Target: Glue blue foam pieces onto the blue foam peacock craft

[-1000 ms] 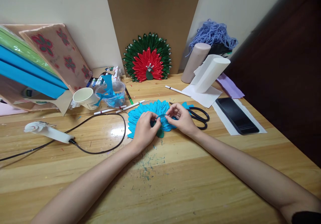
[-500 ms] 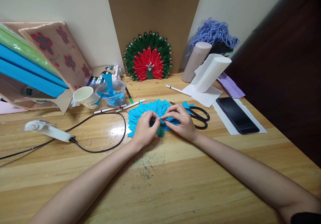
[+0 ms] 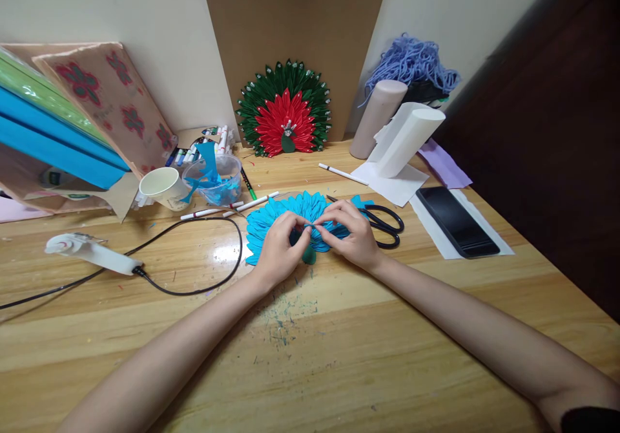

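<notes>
Both hands meet over a fan of pleated blue paper petals (image 3: 264, 220) lying on the table. Thumb and forefinger of my left hand (image 3: 282, 247) are pinched on a small blue paper piece (image 3: 310, 225). From the other side, my right hand (image 3: 357, 238) pinches the same piece with its fingertips. A dark green rounded piece (image 3: 309, 256) shows at the fan's lower edge, partly covered by my left hand. Black-handled scissors (image 3: 398, 221) lie just right of my right hand, near a blue paper scrap (image 3: 361, 201). My hands hide the fan's middle.
A white glue gun (image 3: 97, 253) with a looping black cord lies left. Behind stand a paper cup (image 3: 161, 186), a plastic tub (image 3: 227, 178) of blue scraps, and a red-green paper peacock (image 3: 285, 119) against cardboard. A phone (image 3: 458, 221) and paper roll (image 3: 411, 142) are right.
The fingertips have shifted slightly, and more of the small blue piece shows between them. The whole view has moved a little; the other things lie as before.
</notes>
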`<state>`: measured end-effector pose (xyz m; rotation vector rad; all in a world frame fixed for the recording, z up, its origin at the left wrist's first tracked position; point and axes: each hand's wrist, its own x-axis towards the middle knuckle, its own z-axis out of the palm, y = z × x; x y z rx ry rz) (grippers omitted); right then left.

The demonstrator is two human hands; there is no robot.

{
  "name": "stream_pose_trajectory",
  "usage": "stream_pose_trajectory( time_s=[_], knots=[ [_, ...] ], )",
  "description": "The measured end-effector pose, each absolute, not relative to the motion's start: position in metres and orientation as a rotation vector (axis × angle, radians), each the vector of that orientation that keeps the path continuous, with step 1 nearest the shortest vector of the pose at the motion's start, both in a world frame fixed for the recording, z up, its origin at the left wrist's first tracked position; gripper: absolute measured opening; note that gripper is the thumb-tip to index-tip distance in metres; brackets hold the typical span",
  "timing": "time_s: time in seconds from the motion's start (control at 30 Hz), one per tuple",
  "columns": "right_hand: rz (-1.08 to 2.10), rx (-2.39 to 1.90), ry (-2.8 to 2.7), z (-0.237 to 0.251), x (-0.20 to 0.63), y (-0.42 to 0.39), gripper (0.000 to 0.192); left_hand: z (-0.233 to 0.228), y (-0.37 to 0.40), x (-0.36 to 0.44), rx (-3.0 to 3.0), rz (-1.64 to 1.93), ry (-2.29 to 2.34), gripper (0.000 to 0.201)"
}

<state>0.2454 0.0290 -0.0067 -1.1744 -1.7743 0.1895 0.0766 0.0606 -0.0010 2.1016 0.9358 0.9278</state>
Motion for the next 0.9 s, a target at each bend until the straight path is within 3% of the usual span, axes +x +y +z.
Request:
stream_pose_trajectory(
  time_s=[0.9],
  knots=[
    [0.140,-1.122,-1.895,-0.0085,0.2439,0.0271,0.016,-0.0041,0.0629,0.0765,2.074,0.882,0.981,0.016]
  ],
)
